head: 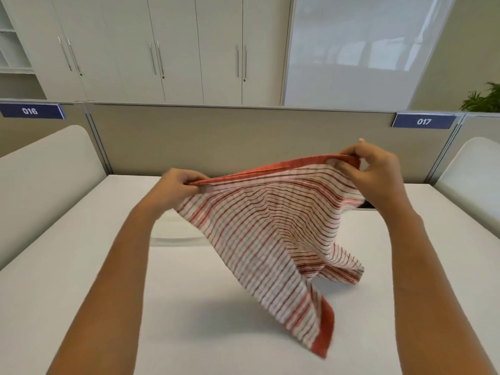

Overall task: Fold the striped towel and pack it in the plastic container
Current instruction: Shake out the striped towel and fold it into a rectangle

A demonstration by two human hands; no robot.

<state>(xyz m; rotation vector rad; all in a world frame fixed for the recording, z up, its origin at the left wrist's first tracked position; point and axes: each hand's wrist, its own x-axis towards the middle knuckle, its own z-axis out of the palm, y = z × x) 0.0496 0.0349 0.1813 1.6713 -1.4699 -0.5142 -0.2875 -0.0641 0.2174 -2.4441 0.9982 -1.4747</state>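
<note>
Currently, item one: striped towel (270, 239), centre frame, hanging off your hands, its lower corner trailing on the white table (81, 266). Item two: your left hand (176, 185), fingers pinching the red hem. Item three: your right hand (376, 174), fingers pinching the opposite top corner. Item four: plastic container (173, 234), faintly visible beyond the towel. Step in hand: spreading for the first fold. Next: bring corners together evenly.

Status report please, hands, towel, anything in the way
Left hand and right hand pinch top edge of striped towel. Towel unfolded, lower end trailing on table. Container not clearly visible. Nothing blocking.
</note>
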